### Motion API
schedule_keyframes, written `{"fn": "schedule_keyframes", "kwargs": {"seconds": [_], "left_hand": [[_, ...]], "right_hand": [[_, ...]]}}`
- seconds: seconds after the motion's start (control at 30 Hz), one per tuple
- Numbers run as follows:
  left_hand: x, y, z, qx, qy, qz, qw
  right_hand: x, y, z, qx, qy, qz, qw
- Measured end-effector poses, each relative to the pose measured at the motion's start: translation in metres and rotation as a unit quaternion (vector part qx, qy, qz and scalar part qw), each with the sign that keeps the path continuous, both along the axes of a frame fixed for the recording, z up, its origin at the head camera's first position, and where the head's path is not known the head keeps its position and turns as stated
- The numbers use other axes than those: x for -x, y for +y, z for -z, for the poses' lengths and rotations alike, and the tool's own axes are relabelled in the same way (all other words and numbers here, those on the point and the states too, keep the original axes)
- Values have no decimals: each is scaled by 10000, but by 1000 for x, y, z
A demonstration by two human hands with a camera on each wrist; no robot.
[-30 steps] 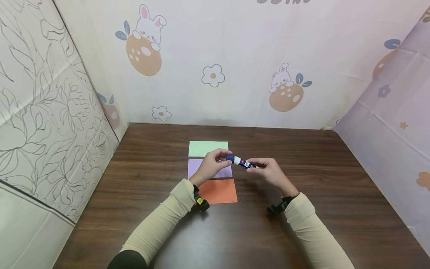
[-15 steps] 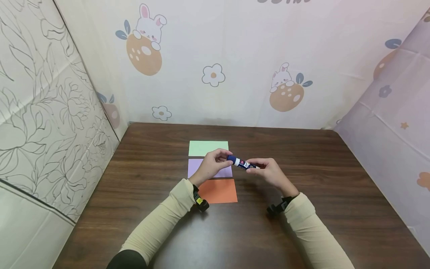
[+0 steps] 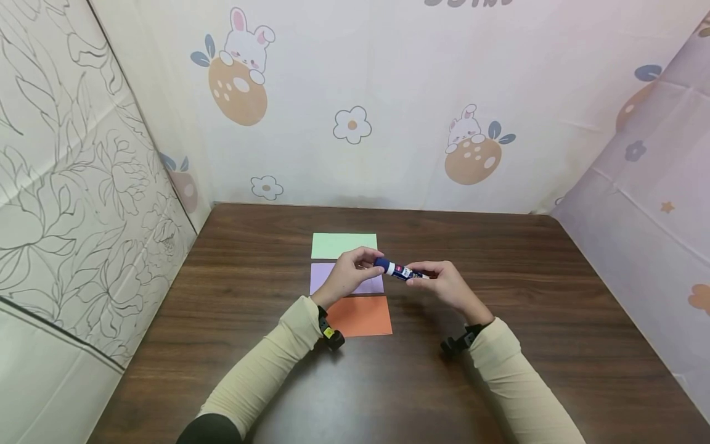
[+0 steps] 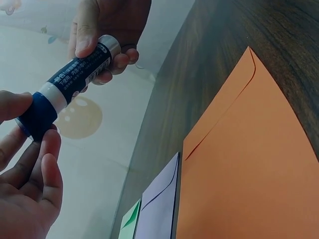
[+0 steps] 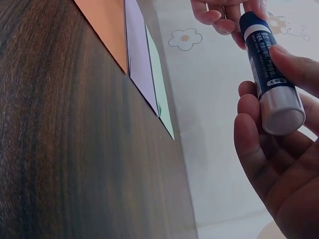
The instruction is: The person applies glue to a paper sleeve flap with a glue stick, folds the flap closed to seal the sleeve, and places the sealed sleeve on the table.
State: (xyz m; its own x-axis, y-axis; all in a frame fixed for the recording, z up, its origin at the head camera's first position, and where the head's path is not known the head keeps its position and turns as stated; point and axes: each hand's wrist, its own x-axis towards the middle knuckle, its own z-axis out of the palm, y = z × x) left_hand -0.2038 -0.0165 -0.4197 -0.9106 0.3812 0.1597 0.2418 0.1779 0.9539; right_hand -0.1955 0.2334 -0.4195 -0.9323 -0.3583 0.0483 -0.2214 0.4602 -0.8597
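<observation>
A glue stick (image 3: 400, 270) is held up over the table between the two hands, slanting down to the right in the head view. Its cap (image 4: 37, 117) is dark blue, with a white band (image 4: 53, 97) below it, a printed dark blue label and a whitish base (image 5: 282, 110). My left hand (image 3: 350, 271) pinches the cap between thumb and fingers. Thumb and fingers of my right hand (image 3: 444, 282) grip the body near the base. Under the left hand lie a lilac envelope (image 3: 322, 275) and an orange envelope (image 3: 363, 316), both partly hidden by the arm.
Beyond the lilac one lies a green envelope (image 3: 344, 245), the three forming a column on the dark wooden table (image 3: 499, 246). Patterned cloth (image 3: 355, 74) rises behind the table's back edge, with more cloth along both sides. Each wrist wears a black camera mount.
The blue cap has come closer to the glue stick's body, and less white shows between them. Both hands keep nearly the same place.
</observation>
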Motion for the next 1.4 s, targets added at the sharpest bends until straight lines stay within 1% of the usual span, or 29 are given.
{"fn": "schedule_keyframes", "kwargs": {"seconds": [0.07,0.17,0.37,0.57,0.8,1.0,1.2,1.3,1.4], "left_hand": [[6,1,9,-18,-13,-18,10000],[6,0,10,-6,-45,0,10000],[6,1,11,168,-82,91,9998],[4,2,10,238,-140,24,9996],[2,3,8,271,-236,24,9994],[4,1,5,408,-113,-57,9991],[6,0,2,578,25,-70,9983],[7,-1,2,622,19,-74,9980],[7,-2,4,634,-67,-60,9979]], "right_hand": [[0,0,0,5,13,-30,10000],[0,-1,0,18,34,-39,10000],[0,-3,1,10,121,-149,9998],[0,-6,1,8,84,-192,9998],[1,-7,0,-87,13,-236,9997],[4,-11,-1,-69,-74,-328,9994],[7,-14,0,20,-149,-349,9993],[8,-15,1,26,-200,-346,9992],[7,-15,1,-20,-221,-375,9991]]}}
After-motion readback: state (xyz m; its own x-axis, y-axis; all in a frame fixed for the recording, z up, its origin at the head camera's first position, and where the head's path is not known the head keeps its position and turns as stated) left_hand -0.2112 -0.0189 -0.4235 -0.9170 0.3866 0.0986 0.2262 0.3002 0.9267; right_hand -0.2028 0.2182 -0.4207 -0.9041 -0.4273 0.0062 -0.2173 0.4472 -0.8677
